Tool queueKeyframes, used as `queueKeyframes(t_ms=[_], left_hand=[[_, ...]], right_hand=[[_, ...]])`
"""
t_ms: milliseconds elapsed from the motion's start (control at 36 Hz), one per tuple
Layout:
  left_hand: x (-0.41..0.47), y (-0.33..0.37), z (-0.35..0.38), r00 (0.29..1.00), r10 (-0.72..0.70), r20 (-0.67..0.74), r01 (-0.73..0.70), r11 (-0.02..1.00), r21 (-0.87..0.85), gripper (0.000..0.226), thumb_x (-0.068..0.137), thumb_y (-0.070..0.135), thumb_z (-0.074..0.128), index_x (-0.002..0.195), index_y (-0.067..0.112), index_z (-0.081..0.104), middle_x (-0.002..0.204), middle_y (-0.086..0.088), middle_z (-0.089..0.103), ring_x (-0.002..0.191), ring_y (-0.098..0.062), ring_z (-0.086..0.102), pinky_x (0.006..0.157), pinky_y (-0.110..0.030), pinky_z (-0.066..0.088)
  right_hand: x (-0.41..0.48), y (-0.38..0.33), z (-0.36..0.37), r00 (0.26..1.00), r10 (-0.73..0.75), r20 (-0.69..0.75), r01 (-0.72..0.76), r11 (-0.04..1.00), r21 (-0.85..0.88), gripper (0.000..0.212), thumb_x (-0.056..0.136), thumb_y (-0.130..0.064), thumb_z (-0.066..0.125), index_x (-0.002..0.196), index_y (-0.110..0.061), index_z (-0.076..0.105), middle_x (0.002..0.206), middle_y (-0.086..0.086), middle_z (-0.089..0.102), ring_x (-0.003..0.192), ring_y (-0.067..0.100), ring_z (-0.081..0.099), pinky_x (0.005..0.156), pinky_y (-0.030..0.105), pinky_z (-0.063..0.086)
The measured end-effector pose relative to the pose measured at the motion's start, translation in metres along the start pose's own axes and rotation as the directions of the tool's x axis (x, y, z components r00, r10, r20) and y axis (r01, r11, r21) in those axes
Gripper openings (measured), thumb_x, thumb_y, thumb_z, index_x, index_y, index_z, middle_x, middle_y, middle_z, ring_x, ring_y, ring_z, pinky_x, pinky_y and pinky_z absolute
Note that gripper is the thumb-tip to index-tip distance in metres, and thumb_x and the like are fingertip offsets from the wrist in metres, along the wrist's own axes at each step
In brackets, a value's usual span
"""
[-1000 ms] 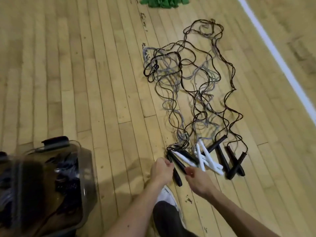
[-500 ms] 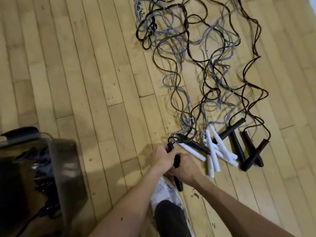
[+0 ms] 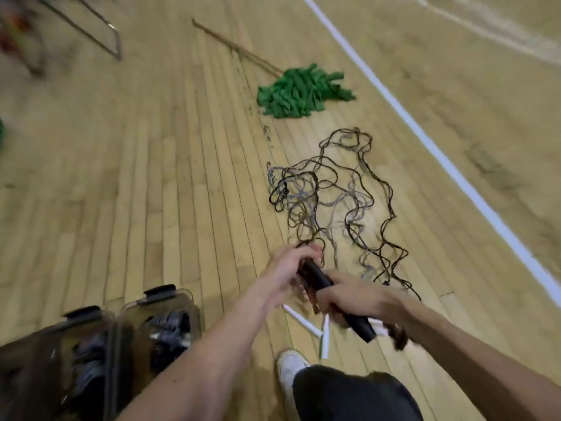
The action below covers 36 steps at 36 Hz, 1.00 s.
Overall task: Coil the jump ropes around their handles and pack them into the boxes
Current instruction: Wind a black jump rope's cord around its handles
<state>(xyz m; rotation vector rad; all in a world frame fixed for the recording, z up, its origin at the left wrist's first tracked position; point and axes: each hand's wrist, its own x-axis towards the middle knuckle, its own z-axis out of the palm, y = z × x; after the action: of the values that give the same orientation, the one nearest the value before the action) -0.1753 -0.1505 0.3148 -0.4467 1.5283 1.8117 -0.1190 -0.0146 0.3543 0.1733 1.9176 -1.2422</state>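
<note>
My right hand (image 3: pixel 349 294) grips black jump-rope handles (image 3: pixel 318 276) lifted off the floor, their lower end sticking out below the fist. My left hand (image 3: pixel 290 268) is at the handles' upper end, fingers curled round the dark rope there. From it the rope runs into a tangle of black and grey ropes (image 3: pixel 331 196) spread on the wooden floor ahead. White handles (image 3: pixel 305 321) lie on the floor under my hands. Two clear plastic boxes (image 3: pixel 127 323) with dark coiled ropes inside stand at the lower left.
A green mop head (image 3: pixel 299 92) with a long stick lies beyond the tangle. A white floor line (image 3: pixel 425 138) runs diagonally on the right. Metal legs (image 3: pixel 100 34) stand at the far left. My white shoe (image 3: pixel 290 367) and dark-clad knee are at the bottom.
Both hands have lifted the black handles from the floor. The view has tilted up, so the mop and a second box are now visible.
</note>
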Motion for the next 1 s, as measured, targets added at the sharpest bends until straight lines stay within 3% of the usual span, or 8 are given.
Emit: queueKeyframes(t_ms=[56, 167, 250, 306, 417, 583, 806, 1000], left_hand=[[-0.028, 0.032, 0.008, 0.997, 0.013, 0.082, -0.004, 0.995, -0.101, 0.017, 0.084, 0.006, 0.07, 0.1, 0.003, 0.072, 0.108, -0.017, 0.074, 0.092, -0.021, 0.07, 0.092, -0.035, 0.054], [-0.101, 0.095, 0.028, 0.968, 0.139, 0.207, -0.098, 0.976, -0.197, 0.045, 0.073, 0.009, 0.076, 0.115, 0.0, 0.062, 0.116, -0.019, 0.071, 0.089, -0.023, 0.069, 0.094, -0.037, 0.053], [-0.153, 0.129, 0.041, 0.945, 0.274, 0.176, -0.242, 0.953, -0.184, 0.019, 0.08, 0.003, 0.071, 0.093, 0.002, 0.058, 0.107, -0.017, 0.065, 0.086, -0.023, 0.062, 0.091, -0.034, 0.05], [-0.175, 0.144, 0.049, 0.921, 0.36, 0.148, -0.343, 0.931, -0.126, 0.013, 0.09, 0.003, 0.063, 0.101, 0.001, 0.056, 0.097, -0.011, 0.059, 0.087, -0.022, 0.061, 0.079, -0.031, 0.048], [-0.217, 0.177, 0.064, 0.831, 0.552, 0.06, -0.555, 0.83, 0.053, 0.034, 0.094, 0.008, 0.064, 0.121, -0.009, 0.053, 0.1, -0.019, 0.064, 0.076, -0.02, 0.068, 0.058, -0.029, 0.053], [-0.308, 0.224, 0.078, 0.625, 0.779, -0.048, -0.741, 0.612, 0.278, 0.012, 0.1, 0.028, 0.059, 0.096, 0.018, 0.062, 0.09, -0.004, 0.071, 0.082, -0.02, 0.067, 0.055, -0.027, 0.05], [-0.39, 0.234, 0.06, 0.316, 0.949, 0.004, -0.832, 0.275, 0.483, 0.024, 0.104, 0.039, 0.047, 0.123, 0.025, 0.048, 0.101, -0.001, 0.068, 0.075, -0.011, 0.068, 0.052, -0.025, 0.052], [-0.414, 0.201, 0.018, 0.65, 0.745, -0.147, -0.489, 0.559, 0.67, 0.053, 0.097, 0.066, 0.039, 0.118, 0.019, 0.052, 0.105, 0.001, 0.064, 0.077, -0.019, 0.072, 0.055, -0.028, 0.054]], right_hand=[[-0.04, -0.03, -0.013, 0.998, -0.008, 0.069, 0.006, 1.0, 0.026, 0.01, 0.087, -0.001, 0.053, 0.085, -0.01, 0.05, 0.057, -0.004, 0.05, 0.047, 0.011, 0.045, 0.046, 0.024, 0.041], [-0.139, -0.096, -0.025, 0.963, -0.079, 0.258, 0.075, 0.997, 0.025, 0.012, 0.085, 0.0, 0.055, 0.094, -0.008, 0.058, 0.064, 0.0, 0.052, 0.049, 0.012, 0.046, 0.046, 0.022, 0.042], [-0.208, -0.136, -0.026, 0.918, -0.151, 0.366, 0.162, 0.987, -0.001, 0.017, 0.081, -0.002, 0.056, 0.097, -0.005, 0.06, 0.064, 0.003, 0.047, 0.047, 0.013, 0.044, 0.045, 0.022, 0.04], [-0.248, -0.156, -0.027, 0.891, -0.236, 0.388, 0.237, 0.97, 0.046, 0.021, 0.081, 0.001, 0.055, 0.1, -0.004, 0.06, 0.062, 0.004, 0.045, 0.044, 0.013, 0.044, 0.045, 0.021, 0.041], [-0.303, -0.186, -0.033, 0.868, -0.453, 0.206, 0.417, 0.888, 0.196, 0.021, 0.082, 0.001, 0.057, 0.096, -0.01, 0.068, 0.065, 0.007, 0.044, 0.046, 0.016, 0.046, 0.046, 0.024, 0.043], [-0.341, -0.208, -0.031, 0.822, -0.558, -0.111, 0.563, 0.771, 0.297, 0.02, 0.086, -0.004, 0.067, 0.105, -0.005, 0.064, 0.068, 0.006, 0.046, 0.053, 0.019, 0.048, 0.052, 0.031, 0.043], [-0.363, -0.222, -0.002, 0.78, -0.618, -0.099, 0.601, 0.694, 0.397, 0.026, 0.088, -0.01, 0.063, 0.112, -0.006, 0.057, 0.07, 0.008, 0.051, 0.061, 0.023, 0.052, 0.057, 0.034, 0.051], [-0.368, -0.224, 0.03, 0.747, -0.663, -0.055, 0.616, 0.658, 0.433, 0.033, 0.085, -0.019, 0.066, 0.112, -0.005, 0.055, 0.067, 0.006, 0.053, 0.055, 0.02, 0.056, 0.054, 0.034, 0.053]])
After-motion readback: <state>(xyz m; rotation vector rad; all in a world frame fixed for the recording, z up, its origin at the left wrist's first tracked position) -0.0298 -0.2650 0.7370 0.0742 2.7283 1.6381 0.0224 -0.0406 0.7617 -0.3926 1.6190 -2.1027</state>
